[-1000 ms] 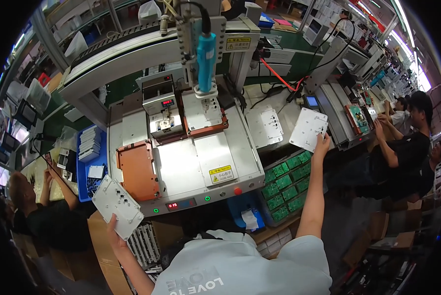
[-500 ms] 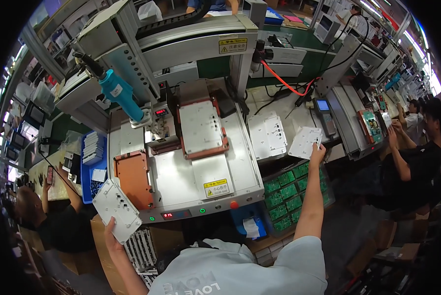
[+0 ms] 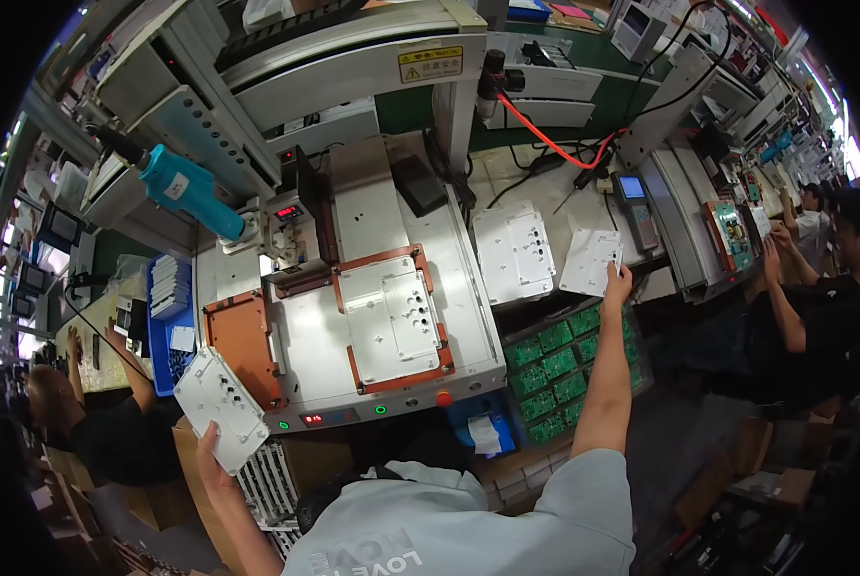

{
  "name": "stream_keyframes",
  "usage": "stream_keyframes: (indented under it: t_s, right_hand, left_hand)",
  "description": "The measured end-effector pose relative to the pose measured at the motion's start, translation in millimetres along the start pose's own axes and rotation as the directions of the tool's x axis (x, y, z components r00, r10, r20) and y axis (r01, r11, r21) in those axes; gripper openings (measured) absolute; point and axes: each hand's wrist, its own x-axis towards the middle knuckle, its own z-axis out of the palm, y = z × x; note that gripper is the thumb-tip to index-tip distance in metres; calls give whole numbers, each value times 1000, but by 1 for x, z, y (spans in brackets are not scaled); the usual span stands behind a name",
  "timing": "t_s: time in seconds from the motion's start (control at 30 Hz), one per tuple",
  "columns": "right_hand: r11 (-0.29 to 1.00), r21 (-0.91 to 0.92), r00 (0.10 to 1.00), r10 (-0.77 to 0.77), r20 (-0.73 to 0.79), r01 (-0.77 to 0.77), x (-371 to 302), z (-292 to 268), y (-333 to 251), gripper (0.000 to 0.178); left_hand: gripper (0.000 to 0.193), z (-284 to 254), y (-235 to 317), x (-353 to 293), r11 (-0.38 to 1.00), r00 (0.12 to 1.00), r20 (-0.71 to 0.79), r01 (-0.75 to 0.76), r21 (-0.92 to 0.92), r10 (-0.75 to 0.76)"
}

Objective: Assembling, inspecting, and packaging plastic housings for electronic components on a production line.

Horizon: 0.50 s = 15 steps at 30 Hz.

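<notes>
Right, reading clockwise about the middle of the view: one orange fixture filled, one bare! Near the centre, a white panel [image 3: 387, 322] lies in the right-side fixture [image 3: 446, 357]. Between eight and nine o'clock, the left-side fixture [image 3: 243, 350] carries no panel, so the loading looks half done, I'd judge. Out at eight, the left hand [image 3: 212, 449] has a second white panel [image 3: 221, 403] gripped by its lower edge, tilted, just beside that bare fixture. Near three, the right hand [image 3: 618, 285] pinches a third panel [image 3: 586, 257] by its edge over the desk; touching down or not, I can't tell. Just inside it lies another panel [image 3: 513, 254]. And the blue driver [image 3: 192, 200], towards ten, sits apart from the loaded fixture. Any screws fixed yet? Too small to call!
</notes>
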Motion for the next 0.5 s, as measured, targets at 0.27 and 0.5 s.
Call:
stream_keyframes:
  t_s: [0.27, 0.5]
  right_hand:
    - [999, 41, 998, 16, 55, -19, 5, 0, 1, 47]
    - [985, -88, 969, -129, 209, 150, 45, 6, 21, 48]
  left_hand:
    - [50, 9, -1, 4, 998, 1000, 3, -5, 59, 5]
    - [50, 17, 0, 8, 993, 1000, -14, 1, 121, 0]
